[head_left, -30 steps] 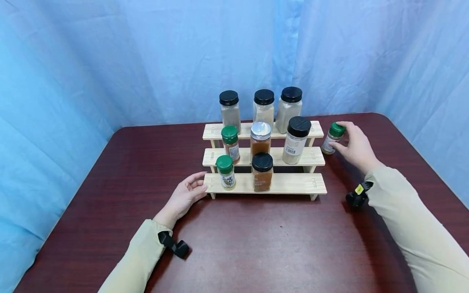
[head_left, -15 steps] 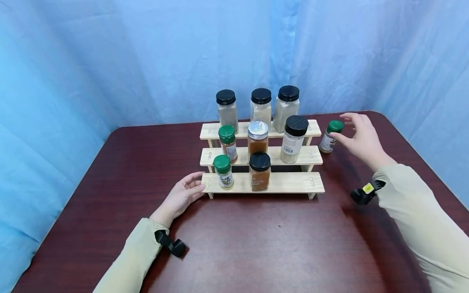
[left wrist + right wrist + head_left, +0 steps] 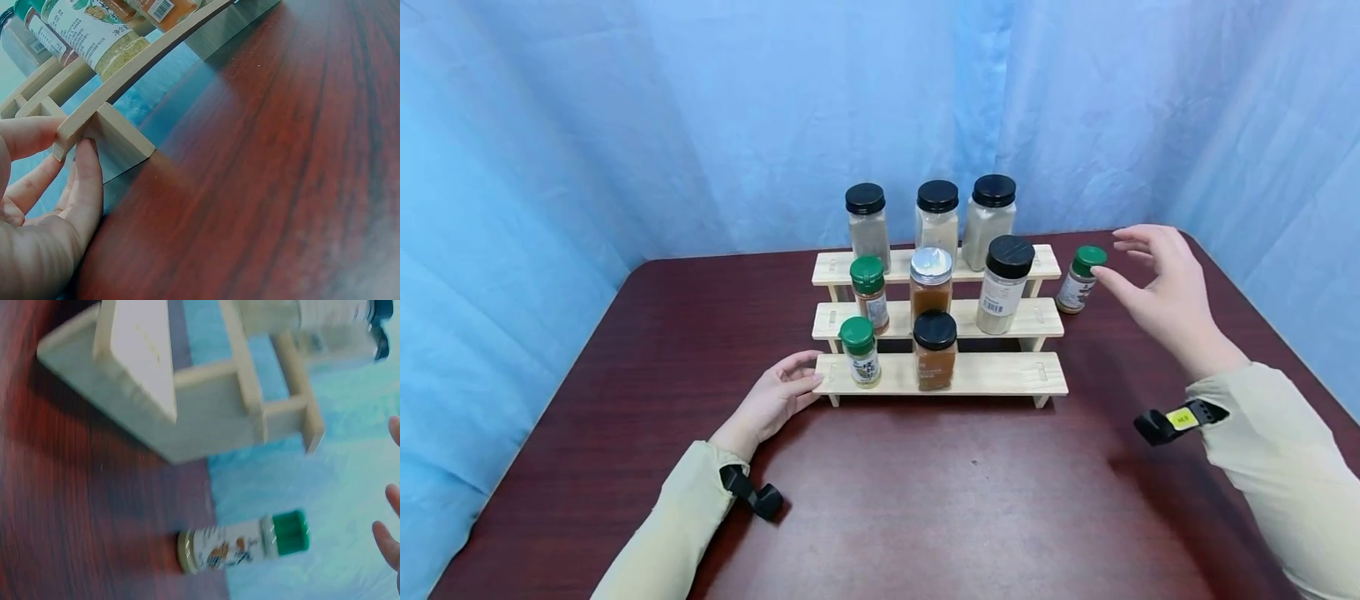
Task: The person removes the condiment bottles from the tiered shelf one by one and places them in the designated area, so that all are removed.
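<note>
From the head camera, a small green-capped jar (image 3: 1078, 278) stands upright on the dark red table (image 3: 925, 500), just to the right of a three-step wooden rack (image 3: 977, 375). The right hand (image 3: 1165, 292) hovers beside the jar's cap with its fingers spread and loose, holding nothing; a narrow gap shows between the fingertips and the cap. The left hand (image 3: 775, 398) rests on the table at the rack's lower left corner, fingers relaxed and touching the end of the bottom step. Eight other jars sit on the rack: three black-capped ones on the top step, a green-capped, a silver-capped and a black-capped one on the middle step, and a green-capped and a black-capped one on the bottom step. A blue curtain (image 3: 625, 125) hangs behind the table.

From the left wrist camera, the left hand's fingers (image 3: 84, 181) lie straight against the rack's wooden leg (image 3: 119, 140), pressing lightly and not curled round it.

The right wrist picture is blurred. It shows the jar (image 3: 240, 542) standing alone on the table near the rack's end (image 3: 187, 406), and fingertips (image 3: 387, 540) at the picture's edge, apart from the cap.
</note>
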A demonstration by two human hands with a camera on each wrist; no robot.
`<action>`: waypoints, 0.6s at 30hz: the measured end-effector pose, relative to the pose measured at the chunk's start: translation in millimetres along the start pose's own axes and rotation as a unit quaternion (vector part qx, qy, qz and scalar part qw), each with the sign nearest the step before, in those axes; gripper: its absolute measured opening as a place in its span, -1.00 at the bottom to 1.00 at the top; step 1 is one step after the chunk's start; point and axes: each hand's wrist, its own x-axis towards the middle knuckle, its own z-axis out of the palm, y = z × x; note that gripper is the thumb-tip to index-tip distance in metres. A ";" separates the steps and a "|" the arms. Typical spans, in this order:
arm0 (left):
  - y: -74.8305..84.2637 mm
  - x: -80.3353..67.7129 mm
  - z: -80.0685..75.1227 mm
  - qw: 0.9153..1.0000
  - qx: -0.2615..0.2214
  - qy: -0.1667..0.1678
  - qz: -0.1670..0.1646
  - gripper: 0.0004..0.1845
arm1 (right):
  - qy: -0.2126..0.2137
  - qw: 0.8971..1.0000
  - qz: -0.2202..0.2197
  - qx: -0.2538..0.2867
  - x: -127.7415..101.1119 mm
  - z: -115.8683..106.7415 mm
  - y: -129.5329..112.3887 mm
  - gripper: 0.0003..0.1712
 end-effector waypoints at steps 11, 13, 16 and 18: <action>2.8 4.1 -3.3 1.000 -0.004 -0.026 -0.009 -0.72 | 0.045 0.985 -0.166 0.033 -13.5 6.8 -42.3 -0.22; 3.2 5.8 -3.5 1.000 -0.005 -0.029 -0.007 -0.75 | 0.047 0.981 -0.184 0.045 -16.4 10.8 -49.0 -0.27; 3.7 8.8 -3.5 0.999 -0.009 -0.032 -0.006 -0.75 | 0.040 0.976 -0.206 0.060 -20.9 16.5 -59.5 -0.34; 4.1 10.7 -3.5 0.999 -0.012 -0.037 -0.006 -0.75 | 0.029 0.974 -0.215 0.066 -23.8 20.6 -65.8 -0.36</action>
